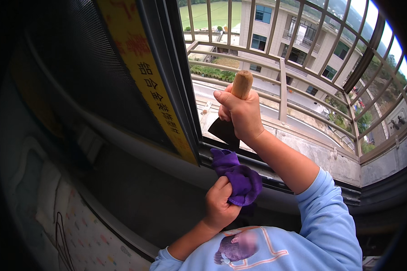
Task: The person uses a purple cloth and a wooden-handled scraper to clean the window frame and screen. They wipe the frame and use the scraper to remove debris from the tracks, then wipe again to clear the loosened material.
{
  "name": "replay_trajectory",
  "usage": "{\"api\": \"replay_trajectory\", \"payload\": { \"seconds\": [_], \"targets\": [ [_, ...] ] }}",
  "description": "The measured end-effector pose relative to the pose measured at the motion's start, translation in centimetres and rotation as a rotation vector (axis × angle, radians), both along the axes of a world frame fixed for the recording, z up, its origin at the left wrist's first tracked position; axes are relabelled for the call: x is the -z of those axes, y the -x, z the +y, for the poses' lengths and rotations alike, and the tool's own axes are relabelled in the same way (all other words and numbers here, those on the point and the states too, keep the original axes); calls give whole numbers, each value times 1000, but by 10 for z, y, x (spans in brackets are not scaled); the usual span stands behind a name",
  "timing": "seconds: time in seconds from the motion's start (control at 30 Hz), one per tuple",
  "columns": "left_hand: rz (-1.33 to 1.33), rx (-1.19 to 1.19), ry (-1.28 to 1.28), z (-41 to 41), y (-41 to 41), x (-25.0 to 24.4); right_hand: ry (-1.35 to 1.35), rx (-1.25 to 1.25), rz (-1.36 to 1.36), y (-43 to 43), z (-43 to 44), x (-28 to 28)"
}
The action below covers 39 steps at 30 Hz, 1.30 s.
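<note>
My right hand [246, 113] grips a putty knife by its wooden handle [242, 84], whose end sticks up above my thumb. Below the fist, the dark, wide blade [224, 132] points down toward the lower track [268, 172] of the sliding window. Whether its edge touches the frame cannot be told. My left hand [220, 200] is closed around a bunched purple cloth [244, 183], on the room side of the sill. One end of the cloth reaches up to the track, just under the blade.
To the left stands a dark window sash [169, 81] with a yellow printed strip [152, 78] and mesh screen [98, 40]. Outside, metal security bars [282, 89] enclose a ledge [305, 144]. A patterned bed cover [88, 223] with a dark cord [62, 244] lies at lower left.
</note>
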<state>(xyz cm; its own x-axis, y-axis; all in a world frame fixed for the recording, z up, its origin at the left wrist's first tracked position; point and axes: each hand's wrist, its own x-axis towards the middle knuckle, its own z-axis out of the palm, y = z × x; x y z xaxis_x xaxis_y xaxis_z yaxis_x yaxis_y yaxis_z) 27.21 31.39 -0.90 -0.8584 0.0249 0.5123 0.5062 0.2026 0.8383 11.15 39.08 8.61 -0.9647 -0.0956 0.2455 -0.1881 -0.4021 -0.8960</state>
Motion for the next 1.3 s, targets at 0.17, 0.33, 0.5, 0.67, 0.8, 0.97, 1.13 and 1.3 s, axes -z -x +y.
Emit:
{"api": "replay_trajectory", "payload": {
  "seconds": [0.17,0.33,0.5,0.67,0.8,0.97,1.13,1.3],
  "targets": [
    [-132,143,-319,-17,7,-13,-660,-268,-44,-13,46,-46],
    [-198,356,-787,-26,19,-45,-972,-660,73,-51,83,-59],
    [-230,438,-709,-17,27,-67,-931,-568,128,-68,107,-25],
    [-239,299,-433,-13,23,-111,-459,-212,-206,-76,159,-48],
    [-105,12,-34,-13,32,-118,-622,31,30,-99,177,-85],
    [147,-276,207,3,75,-150,-953,235,178,-88,188,-108],
    [221,-532,719,7,128,-166,-1399,385,154,-47,161,-80],
    [99,-608,906,10,165,-135,-770,267,92,-56,138,-59]
  ]
}}
